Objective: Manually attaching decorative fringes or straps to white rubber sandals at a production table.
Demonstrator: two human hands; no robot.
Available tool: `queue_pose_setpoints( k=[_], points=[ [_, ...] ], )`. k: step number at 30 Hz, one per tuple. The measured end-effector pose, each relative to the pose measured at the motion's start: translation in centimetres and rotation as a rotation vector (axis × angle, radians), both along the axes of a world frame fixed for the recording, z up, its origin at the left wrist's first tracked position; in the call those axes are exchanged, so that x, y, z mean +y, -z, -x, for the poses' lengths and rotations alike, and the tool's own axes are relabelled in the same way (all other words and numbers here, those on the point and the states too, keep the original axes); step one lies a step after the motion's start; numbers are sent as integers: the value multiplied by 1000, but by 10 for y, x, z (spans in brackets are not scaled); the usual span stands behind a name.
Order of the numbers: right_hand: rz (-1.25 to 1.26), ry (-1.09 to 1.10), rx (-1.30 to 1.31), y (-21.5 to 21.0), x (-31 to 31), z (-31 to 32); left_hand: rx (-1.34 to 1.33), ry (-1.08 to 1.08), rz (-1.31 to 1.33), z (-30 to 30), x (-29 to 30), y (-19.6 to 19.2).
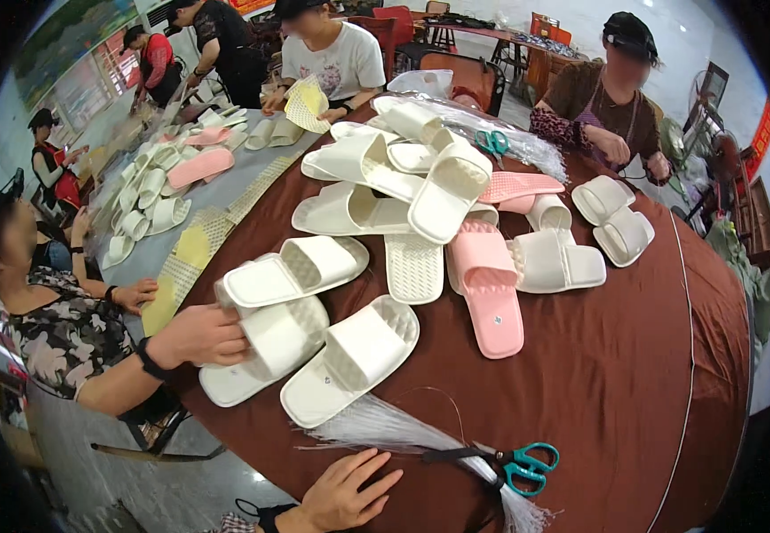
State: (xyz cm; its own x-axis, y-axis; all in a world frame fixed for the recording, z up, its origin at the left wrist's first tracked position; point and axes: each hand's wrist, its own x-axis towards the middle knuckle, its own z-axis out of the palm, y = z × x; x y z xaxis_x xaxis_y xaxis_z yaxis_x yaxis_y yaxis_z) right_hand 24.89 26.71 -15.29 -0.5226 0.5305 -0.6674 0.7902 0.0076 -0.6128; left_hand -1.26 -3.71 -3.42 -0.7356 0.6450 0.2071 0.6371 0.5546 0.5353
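From the lower edge my left hand [349, 491] reaches over the brown cloth, its fingers stretched out and apart with nothing in them. My right hand does not show. Just beyond my fingers lies a bundle of clear plastic strands [385, 425], dark ties around it. Teal-handled scissors [527, 468] rest at the bundle's right end. A white slipper [351, 360] lies beyond the strands. To its left, a co-worker's hand [212, 336] grips another white slipper [265, 351], partly hidden by the fingers.
White slippers [447, 191] pile up farther back, with a pink slipper [489, 289] among them. More scissors [492, 142] and strands [536, 151] lie behind. Co-workers stand or sit around the table [616, 391] and a grey table [247, 169] bearing more slippers.
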Motion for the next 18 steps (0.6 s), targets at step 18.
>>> queue_pose_setpoints(
  k=[18],
  points=[
    [2, 196, -166, -14, -36, -8, -6, 130, 221, 5, 1, 4]
  ],
)
